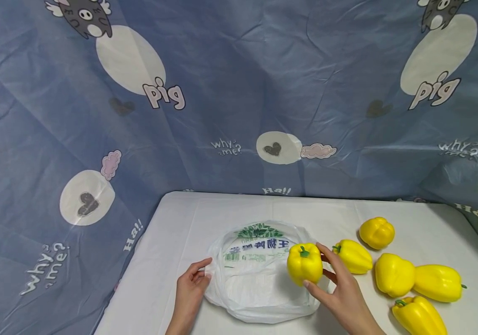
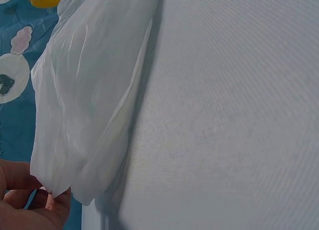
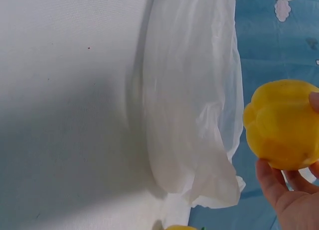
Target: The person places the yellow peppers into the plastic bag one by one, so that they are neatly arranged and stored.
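Observation:
A thin white plastic bag [image 1: 243, 293] with green and blue print stands spread wide at its mouth on the table. At its left rim my left hand [image 1: 191, 289] pinches the plastic between thumb and fingers; the left wrist view shows that hand [image 2: 37, 202] at the bag's edge [image 2: 94, 100]. My right hand [image 1: 341, 291] grips a yellow bell pepper [image 1: 304, 264], green stem up, above the bag's right side. In the right wrist view the pepper [image 3: 284, 125] is held clear of the bag [image 3: 184, 100], thumb and fingers around it.
On the table's right lie several more yellow bell peppers, among them one at the back [image 1: 377, 232], one nearest the bag [image 1: 353, 257] and one at the front [image 1: 420, 316]. A blue patterned cloth [image 1: 239, 93] hangs behind the white table [image 1: 151, 279].

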Available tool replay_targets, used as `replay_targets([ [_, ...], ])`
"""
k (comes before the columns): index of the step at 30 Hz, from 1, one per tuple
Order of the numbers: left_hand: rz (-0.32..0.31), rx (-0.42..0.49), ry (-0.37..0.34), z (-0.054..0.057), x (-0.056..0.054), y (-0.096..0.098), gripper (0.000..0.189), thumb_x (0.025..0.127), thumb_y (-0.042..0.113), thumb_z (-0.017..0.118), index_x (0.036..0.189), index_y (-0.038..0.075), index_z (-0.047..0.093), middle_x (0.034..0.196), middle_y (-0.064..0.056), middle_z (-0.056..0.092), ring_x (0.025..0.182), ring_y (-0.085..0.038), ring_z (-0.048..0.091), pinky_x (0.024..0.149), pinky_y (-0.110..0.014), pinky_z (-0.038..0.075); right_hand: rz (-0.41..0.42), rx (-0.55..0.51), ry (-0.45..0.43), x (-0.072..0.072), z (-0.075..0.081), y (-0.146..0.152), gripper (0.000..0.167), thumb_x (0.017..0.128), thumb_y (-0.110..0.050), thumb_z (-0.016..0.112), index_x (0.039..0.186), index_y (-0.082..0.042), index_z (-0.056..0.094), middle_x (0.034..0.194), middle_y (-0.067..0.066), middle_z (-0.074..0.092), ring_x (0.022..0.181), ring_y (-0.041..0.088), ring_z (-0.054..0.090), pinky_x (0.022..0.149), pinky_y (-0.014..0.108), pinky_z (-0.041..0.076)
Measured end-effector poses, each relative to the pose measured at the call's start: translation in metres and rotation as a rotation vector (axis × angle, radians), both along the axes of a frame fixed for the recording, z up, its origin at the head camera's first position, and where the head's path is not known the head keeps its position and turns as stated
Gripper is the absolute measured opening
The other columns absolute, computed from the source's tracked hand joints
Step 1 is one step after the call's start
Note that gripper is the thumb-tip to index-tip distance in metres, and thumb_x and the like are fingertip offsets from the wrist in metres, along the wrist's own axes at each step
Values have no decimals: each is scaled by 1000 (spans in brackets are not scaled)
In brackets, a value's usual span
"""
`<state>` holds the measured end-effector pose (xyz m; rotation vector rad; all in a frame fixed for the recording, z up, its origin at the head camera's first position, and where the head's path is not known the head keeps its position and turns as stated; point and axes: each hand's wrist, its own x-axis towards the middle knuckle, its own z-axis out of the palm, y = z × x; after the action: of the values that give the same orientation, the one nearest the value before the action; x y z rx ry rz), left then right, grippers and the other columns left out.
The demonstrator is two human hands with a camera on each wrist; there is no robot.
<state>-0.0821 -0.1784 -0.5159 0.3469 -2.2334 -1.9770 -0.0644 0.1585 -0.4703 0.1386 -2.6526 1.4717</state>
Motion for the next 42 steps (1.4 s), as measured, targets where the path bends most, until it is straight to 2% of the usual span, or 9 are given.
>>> replay_targets([
  [6, 5, -19, -10, 0, 0, 0, 40, 84, -12, 61, 121, 0, 68, 104, -14, 66, 80, -13, 62, 70, -19, 48, 17, -31, -31, -6, -2, -1, 82, 80, -38, 81, 148, -25, 39, 141, 2, 46, 121, 26, 49, 90, 43, 51],
  [18, 2, -29, -7, 1, 0, 1, 41, 82, -14, 61, 119, 1, 69, 102, -13, 66, 79, -13, 61, 69, -19, 48, 57, -59, -68, -18, -6, -4, 84, 80, -39, 80, 149, -17, 38, 144, 3, 46, 122, 26, 49, 91, 38, 51],
  [26, 3, -29, -21, 2, 0, 2, 40, 83, -12, 62, 121, 1, 68, 103, -12, 65, 81, -15, 61, 69, -19, 47, 89, -85, -118, -27, -6, -8, 81, 81, -41, 79, 149, -22, 38, 145, 3, 45, 124, 27, 48, 92, 39, 50],
  [33, -2, -25, -4, 1, 1, 2, 40, 83, -13, 62, 120, 0, 68, 104, -13, 65, 81, -15, 61, 70, -19, 47, 107, -119, -146, -34, -5, -13, 79, 82, -36, 80, 148, -18, 40, 143, 3, 48, 123, 25, 50, 92, 36, 50],
  [42, -4, -31, -12, 1, 1, 2, 41, 83, -12, 62, 122, 1, 68, 106, -12, 65, 82, -17, 62, 70, -19, 48, 155, -122, -209, -43, -2, -16, 80, 83, -37, 78, 149, -16, 39, 145, 7, 46, 125, 29, 49, 95, 39, 49],
])
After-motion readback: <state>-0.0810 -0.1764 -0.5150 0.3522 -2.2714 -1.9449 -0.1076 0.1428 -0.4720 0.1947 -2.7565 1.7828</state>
